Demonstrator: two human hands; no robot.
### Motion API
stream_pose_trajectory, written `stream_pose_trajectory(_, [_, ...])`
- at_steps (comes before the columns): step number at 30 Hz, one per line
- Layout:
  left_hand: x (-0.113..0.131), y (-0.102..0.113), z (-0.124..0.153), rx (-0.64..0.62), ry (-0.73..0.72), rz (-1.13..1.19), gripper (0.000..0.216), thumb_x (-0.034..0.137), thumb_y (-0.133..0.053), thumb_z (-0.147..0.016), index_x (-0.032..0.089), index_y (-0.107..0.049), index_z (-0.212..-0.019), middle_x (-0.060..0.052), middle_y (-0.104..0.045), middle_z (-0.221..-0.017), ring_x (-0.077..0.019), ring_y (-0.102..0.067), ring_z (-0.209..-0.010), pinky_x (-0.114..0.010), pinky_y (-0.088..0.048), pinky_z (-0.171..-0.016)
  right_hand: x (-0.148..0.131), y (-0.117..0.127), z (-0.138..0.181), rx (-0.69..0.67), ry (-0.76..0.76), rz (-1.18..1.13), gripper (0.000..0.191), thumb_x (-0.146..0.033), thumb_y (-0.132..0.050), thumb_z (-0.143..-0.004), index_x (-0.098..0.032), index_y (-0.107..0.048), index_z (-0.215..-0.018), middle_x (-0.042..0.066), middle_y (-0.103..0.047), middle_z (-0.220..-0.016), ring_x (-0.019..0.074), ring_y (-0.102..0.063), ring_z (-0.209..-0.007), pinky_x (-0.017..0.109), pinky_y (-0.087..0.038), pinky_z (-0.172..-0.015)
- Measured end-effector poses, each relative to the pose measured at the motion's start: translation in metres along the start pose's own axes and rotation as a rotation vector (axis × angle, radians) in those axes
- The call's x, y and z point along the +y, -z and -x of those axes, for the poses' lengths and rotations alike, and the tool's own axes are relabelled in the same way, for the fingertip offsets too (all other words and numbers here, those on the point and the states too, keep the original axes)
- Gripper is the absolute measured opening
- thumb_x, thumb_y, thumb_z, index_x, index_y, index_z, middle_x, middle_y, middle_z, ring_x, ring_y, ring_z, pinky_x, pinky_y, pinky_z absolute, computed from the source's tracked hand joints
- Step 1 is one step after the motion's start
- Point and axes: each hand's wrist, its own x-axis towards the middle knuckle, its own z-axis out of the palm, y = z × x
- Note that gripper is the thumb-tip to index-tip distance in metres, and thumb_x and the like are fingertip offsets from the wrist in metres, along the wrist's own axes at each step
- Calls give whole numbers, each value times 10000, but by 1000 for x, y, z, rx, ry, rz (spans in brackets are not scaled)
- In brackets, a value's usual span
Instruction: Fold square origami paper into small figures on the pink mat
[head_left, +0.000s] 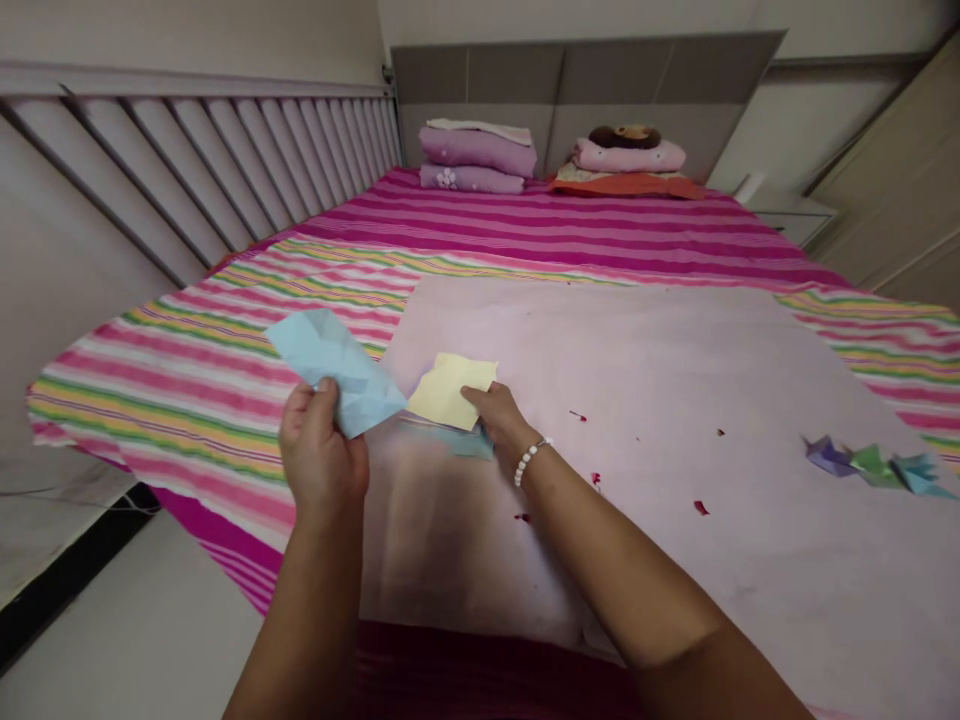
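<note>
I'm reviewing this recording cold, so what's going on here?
A person's left hand holds up a creased light-blue sheet. The right hand holds a yellow sheet by its edge, with other papers beneath it. Three folded paper pieces lie in a row on the pale mat at the right.

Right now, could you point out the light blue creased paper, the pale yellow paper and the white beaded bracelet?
Light blue creased paper (pixel 337 362), head view: near its middle.
Pale yellow paper (pixel 445 391), head view: near its middle.
White beaded bracelet (pixel 524 461), head view: its visible beads.
</note>
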Motion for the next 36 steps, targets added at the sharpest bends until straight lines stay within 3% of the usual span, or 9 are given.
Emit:
stream_pose_trajectory(6, [-66,5,-10,-145,485,52,43,124,-621,-754,155,-606,-729,-4,-699,-750,-106,-665,-743,-212,-534,-765,1,25,0,55,39,245,133,-214,-744,-609,-158,-660,-695,35,-668,-576,209,-638,-575,330,-524,-550])
stream_pose_trajectory(10, [-88,13,-6,-153,586,8,80,94,-625,-737,146,-585,-692,-16,-692,-727,-113,-663,-697,-237,-544,-748,-9,52,15,209,139,362,282,-224,-739,-591,-167,-672,-859,40,-674,-730,227,-634,-775,341,-497,-697])
stream_pose_trajectory(15, [-68,3,14,-231,543,-42,116,169,-713,-685,150,-601,-705,14,-657,-688,-100,-626,-631,-206,-512,-664,-16,80,51,99,171,341,315,-400,-694,-693,-181,-686,-919,57,-704,-853,205,-633,-804,330,-492,-707])
stream_pose_trajectory(19, [-54,-17,48,-533,503,-351,191,317,-697,-723,169,-651,-835,28,-638,-669,-109,-568,-588,-214,-454,-584,-18,95,73,-162,73,7,403,-409,-741,-697,-217,-667,-1043,78,-700,-1083,207,-633,-968,336,-479,-813])
stream_pose_trajectory(22, [-56,-29,78,-786,438,-510,160,318,-670,-745,186,-679,-835,11,-651,-705,-133,-560,-611,-235,-440,-596,-19,106,86,-275,57,-181,423,-412,-755,-690,-206,-668,-1048,83,-714,-1047,216,-650,-941,346,-495,-813])
stream_pose_trajectory(25, [-63,-33,102,-967,351,-569,152,284,-640,-767,220,-711,-886,-16,-682,-801,-180,-602,-749,-259,-454,-707,-18,120,96,-271,69,-227,365,-367,-785,-659,-203,-688,-971,58,-736,-920,206,-673,-847,330,-523,-750])
stream_pose_trajectory(29, [-70,-33,115,-1117,104,-757,141,241,-585,-804,233,-708,-873,-16,-662,-770,-174,-556,-683,-267,-439,-665,-15,138,103,-192,47,-235,331,-299,-820,-599,-195,-685,-883,33,-738,-836,183,-677,-762,302,-537,-702])
stream_pose_trajectory(33, [-76,-35,114,-982,-5,-747,288,219,-682,-736,240,-667,-1023,-72,-651,-1102,-223,-568,-1023,-312,-430,-858,-13,146,103,-62,55,-290,298,-299,-821,-584,-188,-661,-809,14,-732,-781,162,-664,-692,285,-541,-655])
stream_pose_trajectory(36, [-84,-37,111,-775,258,-719,591,240,-809,-598,216,-604,-1151,-126,-570,-1270,-274,-533,-1144,-359,-427,-901,-11,147,101,-3,50,-302,285,-302,-828,-572,-189,-658,-771,7,-724,-737,148,-648,-631,270,-534,-611])
